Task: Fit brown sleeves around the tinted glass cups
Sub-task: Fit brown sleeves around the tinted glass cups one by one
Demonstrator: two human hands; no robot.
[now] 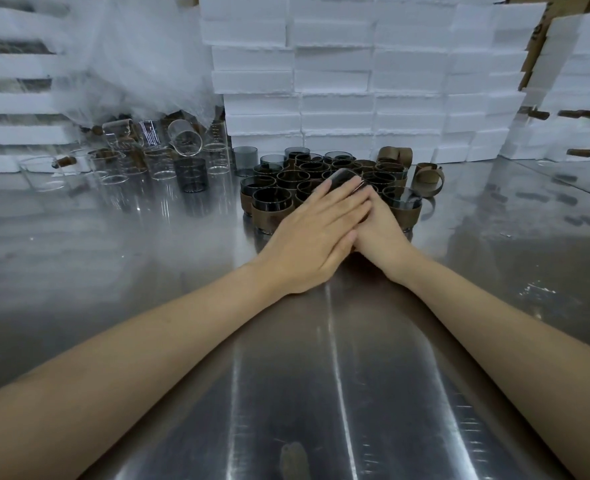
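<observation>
My left hand point(316, 233) and my right hand point(381, 233) meet over a tinted glass cup point(346, 177), held tilted above the table. The left fingers lie across the cup and cover the right hand's fingers. Just behind it stands a tight cluster of dark tinted cups wearing brown sleeves point(272, 204). Loose brown sleeves point(429, 179) lie to the right of the cluster, with more point(395, 154) behind it. Bare tinted cups point(191, 175) stand to the left.
The steel table point(321, 375) reflects light all around my arms. Several clear glass cups point(113, 168) stand and lie at the back left under white netting. Stacked white foam boxes point(338, 98) wall off the back and right.
</observation>
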